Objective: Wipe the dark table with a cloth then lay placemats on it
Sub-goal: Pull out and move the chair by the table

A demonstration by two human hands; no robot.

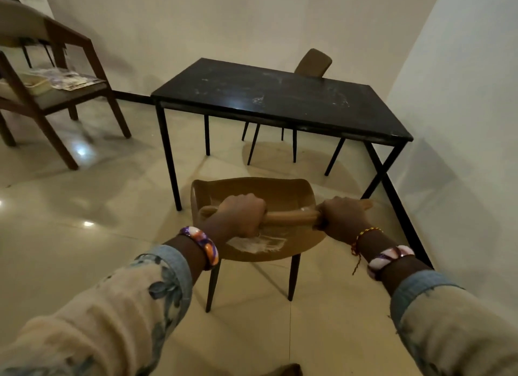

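Observation:
The dark table [280, 101] stands ahead against the right wall, its top marked with pale smears and dust. In front of it is a brown chair [269, 190] with thin dark legs. My left hand [241, 216] and my right hand [343, 217] both grip the top edge of the chair's backrest [294, 216], fingers curled round it. A whitish cloth or worn patch [260, 242] shows on the chair seat just under my left hand; I cannot tell which. No placemats are clearly visible.
A second brown chair [312, 63] sits behind the table at the far side. At the left stands a wooden armchair [59, 95] with a small tray and papers [56, 81] on its seat. Glossy tiled floor [98, 207] spreads to the left.

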